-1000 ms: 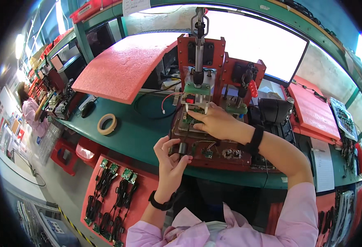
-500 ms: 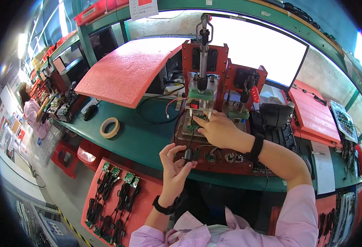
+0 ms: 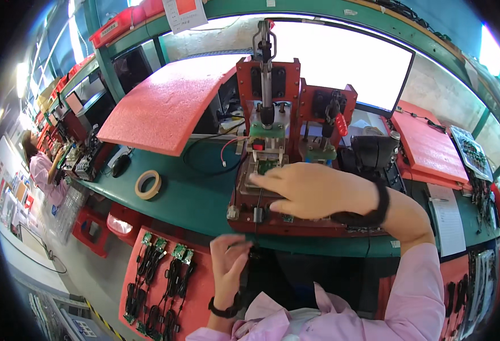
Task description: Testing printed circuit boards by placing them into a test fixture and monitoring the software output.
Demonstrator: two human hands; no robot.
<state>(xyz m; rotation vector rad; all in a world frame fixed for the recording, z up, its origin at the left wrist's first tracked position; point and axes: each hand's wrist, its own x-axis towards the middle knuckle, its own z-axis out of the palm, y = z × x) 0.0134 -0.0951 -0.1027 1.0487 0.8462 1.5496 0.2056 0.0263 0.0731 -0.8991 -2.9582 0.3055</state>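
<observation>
While our right hand (image 3: 318, 192) reaches over the red press fixture (image 3: 291, 85), our left hand (image 3: 226, 267) hangs at the bench's (image 3: 184, 196) near edge.
Just beyond our right fingertips, a green circuit board (image 3: 267, 166) sits in the fixture's left station, a black cylinder (image 3: 258, 215) on its cable nearer us; we cannot tell whether that hand grips anything. Our left fingers curl loosely toward the thumb, too blurred for us to tell their hold. Left lies a tape roll (image 3: 148, 184).

Bright | monitor (image 3: 341, 62) blown white | edges bowed | corners black
</observation>
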